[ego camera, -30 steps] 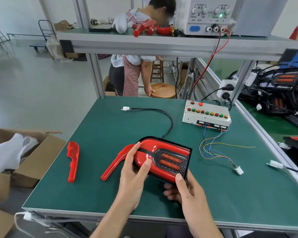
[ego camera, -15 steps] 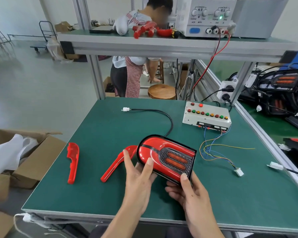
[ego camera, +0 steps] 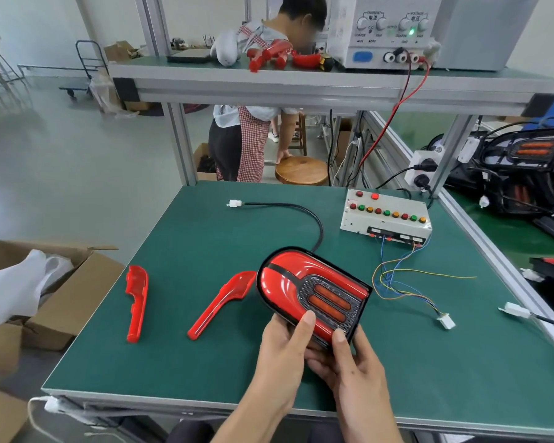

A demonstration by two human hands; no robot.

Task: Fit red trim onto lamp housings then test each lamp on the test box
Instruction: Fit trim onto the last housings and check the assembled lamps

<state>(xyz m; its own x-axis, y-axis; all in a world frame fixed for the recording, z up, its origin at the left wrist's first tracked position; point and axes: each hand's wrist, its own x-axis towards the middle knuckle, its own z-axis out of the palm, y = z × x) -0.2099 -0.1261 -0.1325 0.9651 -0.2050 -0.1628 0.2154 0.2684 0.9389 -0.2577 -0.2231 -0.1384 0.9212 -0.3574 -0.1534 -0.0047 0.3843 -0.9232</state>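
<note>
While both hands meet at the near edge of the green worktop [ego camera: 205, 362], they hold the lamp housing [ego camera: 311, 290] tilted up off the surface: the left hand [ego camera: 280, 356] grips its near left edge with the thumb laid on the red lens, and the right hand [ego camera: 352, 369] grips its near right corner, thumb on the black rim and fingers curled beneath. The housing shows a glossy red face with a black stripe and two orange bars in a dark grille. Just left of it a curved red trim piece [ego camera: 219, 303] lies flat on the worktop, and a second red trim piece [ego camera: 136, 302] lies farther left, well apart. A black cable [ego camera: 314, 219] runs from behind the housing to a white plug [ego camera: 235, 203] at the far left. At the far right sits the test box [ego camera: 386, 215] with its row of coloured buttons, thin coloured wires [ego camera: 406, 282] trailing from it to a white connector [ego camera: 446, 321]. Beyond, on the upper shelf [ego camera: 205, 76], stands a power supply [ego camera: 384, 30], and another person stands behind the frame.
</note>
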